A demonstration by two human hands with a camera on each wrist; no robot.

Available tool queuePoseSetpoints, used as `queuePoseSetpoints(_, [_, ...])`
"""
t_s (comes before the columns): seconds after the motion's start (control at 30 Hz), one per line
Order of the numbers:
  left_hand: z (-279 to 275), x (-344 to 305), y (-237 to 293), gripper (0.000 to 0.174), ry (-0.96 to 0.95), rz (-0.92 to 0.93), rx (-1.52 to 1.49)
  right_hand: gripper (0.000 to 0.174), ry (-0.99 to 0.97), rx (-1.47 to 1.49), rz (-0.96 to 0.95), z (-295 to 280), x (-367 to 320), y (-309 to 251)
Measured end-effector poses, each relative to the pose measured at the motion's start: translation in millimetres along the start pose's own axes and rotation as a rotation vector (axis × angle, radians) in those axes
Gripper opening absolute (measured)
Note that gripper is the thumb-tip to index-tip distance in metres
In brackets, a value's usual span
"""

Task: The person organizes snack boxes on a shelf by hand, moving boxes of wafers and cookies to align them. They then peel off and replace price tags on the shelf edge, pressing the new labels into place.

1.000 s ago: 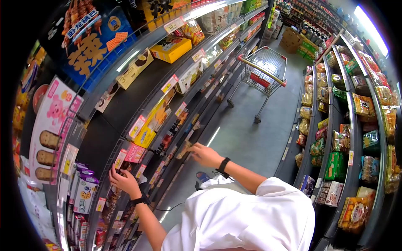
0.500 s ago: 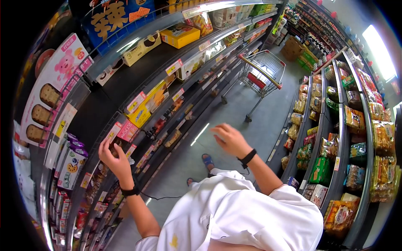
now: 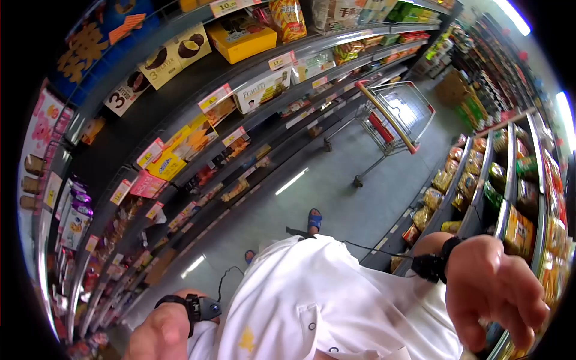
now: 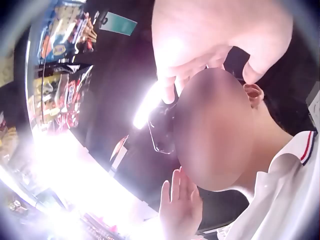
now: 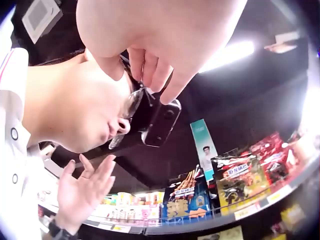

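My left hand is raised close to the lens at the lower left of the head view, with nothing in its grasp. On the other side, my right hand is lifted with loosely bent, empty fingers. Both wrists wear black bands with cameras. In the right wrist view, fingertips of the right hand overlap the black head-worn camera, while the left hand stands with spread fingers. The left wrist view has the left hand beside the head and the right hand lower down, palm showing.
Snack shelves run along the left, bearing a yellow box, a white box and a pink box. A shopping cart stands in the aisle ahead. Bagged foods fill the right shelves. A thin black cable trails from the right wrist.
The left hand has left the shelf edge by the pink box. Both hands have come back and up towards the head; the view has swung so the shelves sit differently.
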State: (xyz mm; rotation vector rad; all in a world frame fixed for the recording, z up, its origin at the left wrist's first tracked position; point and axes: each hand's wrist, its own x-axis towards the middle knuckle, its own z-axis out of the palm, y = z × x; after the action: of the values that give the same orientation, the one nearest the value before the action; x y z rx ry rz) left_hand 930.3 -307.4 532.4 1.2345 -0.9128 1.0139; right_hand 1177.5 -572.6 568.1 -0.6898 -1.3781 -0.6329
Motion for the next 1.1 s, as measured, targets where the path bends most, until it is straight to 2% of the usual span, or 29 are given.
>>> queuePoseSetpoints(0.07, [21, 16, -48, 0.032, -0.016, 0.060, -0.072, 0.040, -0.056, 0.095, 0.023, -49, 7, 22])
queuePoseSetpoints(0.2, [55, 40, -132, 0.035, -0.049, 0.142, -0.166, 0.015, -0.019, 0.337, 0.294, -97, 9, 69])
queuePoseSetpoints(0.3, [75, 55, -177, 0.037, -0.061, 0.184, -0.223, 0.016, -0.073, 0.519, 0.499, -131, 22, 98])
queuePoseSetpoints(0.47, [103, 80, -222, 0.040, -0.101, 0.224, -0.298, 0.051, -0.359, 0.868, 0.756, -197, 64, 139])
queuePoseSetpoints(0.53, [113, 87, -235, 0.041, -0.126, 0.254, -0.335, 0.060, -0.332, 1.007, 0.717, -207, 59, 153])
queuePoseSetpoints(0.57, [117, 90, -241, 0.042, -0.136, 0.276, -0.354, 0.060, -0.240, 1.073, 0.641, -190, 52, 161])
queuePoseSetpoints(0.63, [124, 96, -254, 0.043, -0.156, 0.327, -0.408, 0.059, -0.252, 1.082, 0.649, -199, 53, 166])
queuePoseSetpoints(0.67, [126, 100, -259, 0.044, -0.169, 0.354, -0.441, 0.058, -0.354, 1.024, 0.727, -208, 65, 168])
queuePoseSetpoints(0.77, [137, 110, -271, 0.046, -0.213, 0.429, -0.554, 0.058, -0.189, 1.016, 0.541, -207, 48, 165])
queuePoseSetpoints(0.9, [145, 123, -280, 0.049, -0.269, 0.499, -0.626, 0.059, -0.150, 1.045, 0.533, -210, 49, 161])
queuePoseSetpoints(1.1, [147, 138, -260, 0.049, -0.367, 0.262, -0.297, 0.056, -0.237, 0.984, 0.385, -228, 61, 167])
